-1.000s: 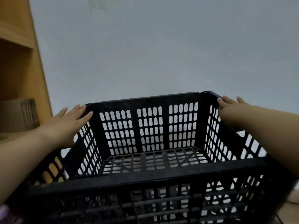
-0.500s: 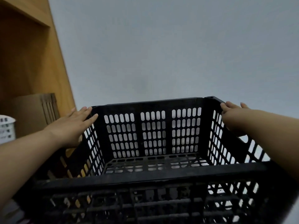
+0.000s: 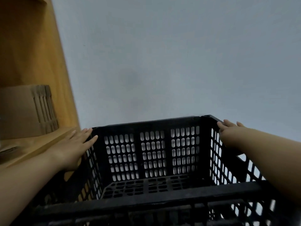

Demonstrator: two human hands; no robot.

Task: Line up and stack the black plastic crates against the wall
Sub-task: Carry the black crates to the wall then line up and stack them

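Observation:
A black plastic crate [image 3: 153, 126] with slotted walls fills the lower half of the head view, its open top facing me and its far wall toward the pale grey wall [image 3: 162, 62]. My left hand [image 3: 73, 147] lies flat against the outside of the crate's left wall, fingers stretched toward the far left corner. My right hand [image 3: 228, 132] grips the top of the right wall near the far right corner. The crate is empty. What stands below it is hidden.
A wooden shelf unit [image 3: 32, 62] stands at the left, close to the crate's left side. A cardboard box [image 3: 24, 111] sits on its shelf board. The pale wall runs behind the crate.
The crate has shifted right and lower in view, and the shelf unit now takes more of the left side. Both hands keep their places on the crate's sides.

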